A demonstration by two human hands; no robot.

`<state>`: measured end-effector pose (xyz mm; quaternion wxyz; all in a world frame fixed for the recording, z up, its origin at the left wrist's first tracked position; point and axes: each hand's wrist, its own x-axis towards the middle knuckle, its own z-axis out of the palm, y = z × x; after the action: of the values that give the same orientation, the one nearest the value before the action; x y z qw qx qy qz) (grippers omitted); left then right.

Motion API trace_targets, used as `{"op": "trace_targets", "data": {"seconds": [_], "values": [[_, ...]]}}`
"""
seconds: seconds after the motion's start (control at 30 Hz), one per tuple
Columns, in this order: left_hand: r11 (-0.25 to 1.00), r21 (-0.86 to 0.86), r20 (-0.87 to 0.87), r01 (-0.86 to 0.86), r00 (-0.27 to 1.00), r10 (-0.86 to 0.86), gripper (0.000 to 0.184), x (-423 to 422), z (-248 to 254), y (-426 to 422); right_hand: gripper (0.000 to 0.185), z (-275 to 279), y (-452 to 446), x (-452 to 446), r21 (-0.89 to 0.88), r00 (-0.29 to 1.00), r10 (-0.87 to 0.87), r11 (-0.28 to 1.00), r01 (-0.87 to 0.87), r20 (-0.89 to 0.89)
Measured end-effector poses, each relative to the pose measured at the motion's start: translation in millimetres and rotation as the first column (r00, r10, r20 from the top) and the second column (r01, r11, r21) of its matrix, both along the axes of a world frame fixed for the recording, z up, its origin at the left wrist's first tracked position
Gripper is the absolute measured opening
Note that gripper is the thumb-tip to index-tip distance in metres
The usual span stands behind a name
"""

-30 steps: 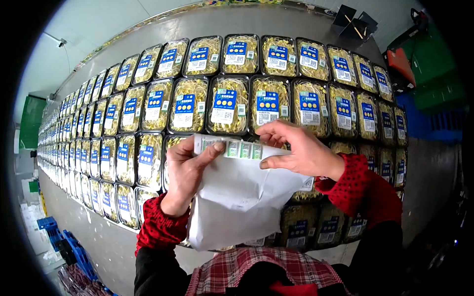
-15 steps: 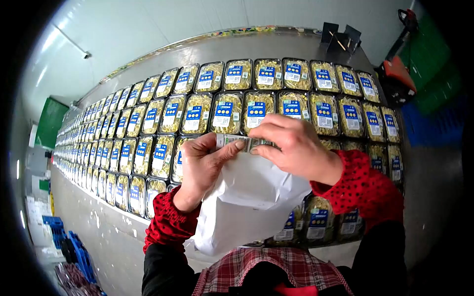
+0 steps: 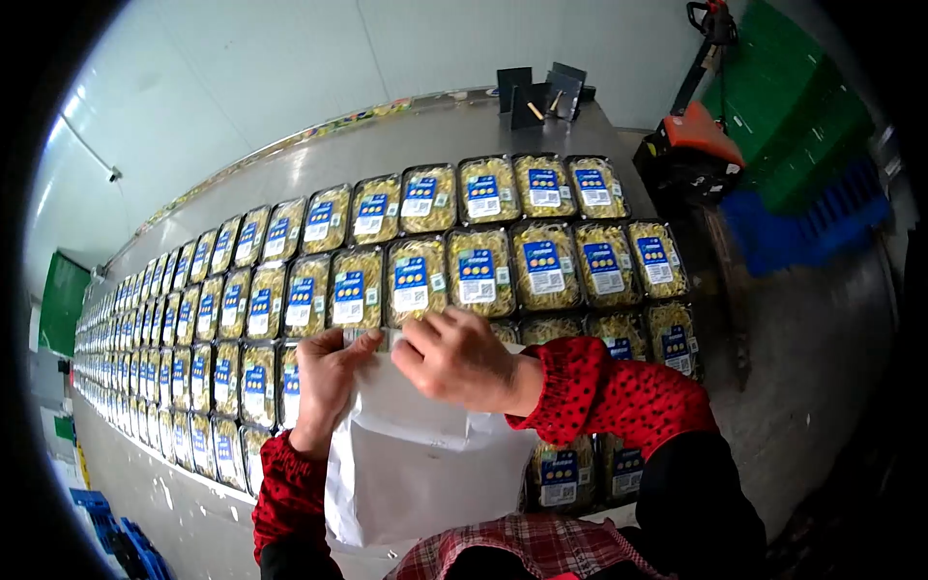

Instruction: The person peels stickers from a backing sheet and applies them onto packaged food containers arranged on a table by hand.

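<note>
A large white sticker sheet [image 3: 425, 493] hangs in front of my body, creased and partly in shade. My left hand [image 3: 324, 377] grips its upper left corner between thumb and fingers. At the top edge, beside the left thumb, my right hand [image 3: 459, 362] is closed with its fingers curled on the sheet; motion blurs both hands and the fingertips are partly hidden. Just beyond lie black trays of bean sprouts [image 3: 416, 280] under clear film, each with a blue-and-white label. Many carry a small square sticker [image 3: 438, 281] beside that label.
Rows of the same trays run far left along the metal table [image 3: 425, 126]. Black upright plates [image 3: 541, 97] stand at its far end. To the right are an orange-and-black pallet jack [image 3: 701, 140], green crates [image 3: 793, 106] and a blue pallet [image 3: 812, 217].
My view has turned right, so the trays appear lower and further left. Both hands still hold the sheet's top edge; the strip of small stickers between them is now mostly covered by my right hand.
</note>
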<state>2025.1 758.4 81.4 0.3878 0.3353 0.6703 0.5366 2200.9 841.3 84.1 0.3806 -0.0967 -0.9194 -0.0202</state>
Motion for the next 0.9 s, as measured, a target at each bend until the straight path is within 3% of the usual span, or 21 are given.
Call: {"op": "trace_targets", "data": {"seconds": [0.07,0.1,0.13,0.17,0.2,0.23,0.3,0.37,0.53,0.73,0.8,0.83,0.87,0.9], "values": [[0.997,-0.060,-0.016,-0.058,0.998,0.057,0.029,2,-6,13,0.005,-17,35,10,-0.283,0.997,0.073,0.957,-0.064,0.021],[0.992,-0.110,-0.074,-0.059,0.996,0.051,0.027,-1,-7,15,0.001,-27,76,14,-0.619,0.971,0.063,0.760,-0.197,-0.231],[0.990,-0.104,0.024,-0.100,0.994,0.103,0.026,1,-9,14,0.008,-35,125,32,-0.946,0.978,-0.106,0.293,-0.140,-0.177],[0.992,-0.096,0.019,-0.081,0.996,0.083,0.025,-4,-19,9,0.015,-40,177,50,-0.988,0.934,-0.328,0.102,-0.116,-0.143],[0.995,-0.083,0.011,-0.063,0.998,0.064,0.024,-8,-26,6,0.015,-52,216,68,-0.987,0.835,-0.544,0.162,0.012,-0.080],[0.992,-0.099,0.057,-0.083,0.994,0.089,0.024,-8,-31,4,0.018,-94,265,85,-0.974,0.798,-0.599,0.210,0.080,-0.064],[0.991,-0.093,0.129,-0.094,0.986,0.105,0.024,-11,-45,0,0.025,-131,307,89,-0.987,0.717,-0.697,0.129,0.099,-0.019],[0.984,-0.152,0.141,-0.091,0.984,0.113,0.023,-8,-42,3,0.027,-158,333,81,-0.980,0.709,-0.704,0.114,0.162,0.035],[0.980,-0.165,0.125,-0.111,0.983,0.133,0.022,-21,-65,4,0.039,-156,345,57,-0.965,0.656,-0.741,0.045,0.260,0.142],[0.970,-0.196,0.196,-0.143,0.964,0.181,0.023,-16,-63,12,0.027,-167,363,46,-0.824,0.621,-0.724,0.131,0.552,0.301],[0.972,-0.191,0.188,-0.135,0.967,0.171,0.020,-18,-65,11,0.030,-175,361,43,-0.414,0.518,-0.820,0.396,0.820,0.242],[0.970,-0.201,0.155,-0.136,0.973,0.169,0.021,-17,-64,11,0.035,-160,355,47,-0.314,0.441,-0.815,0.335,0.888,0.377],[0.972,-0.202,0.161,-0.118,0.975,0.152,0.021,-18,-65,10,0.035,-158,362,63,-0.309,0.424,-0.822,0.319,0.896,0.379],[0.976,-0.178,0.174,-0.122,0.973,0.154,0.019,-19,-66,8,0.034,-154,376,88,-0.460,0.469,-0.802,0.281,0.842,0.369]]}}
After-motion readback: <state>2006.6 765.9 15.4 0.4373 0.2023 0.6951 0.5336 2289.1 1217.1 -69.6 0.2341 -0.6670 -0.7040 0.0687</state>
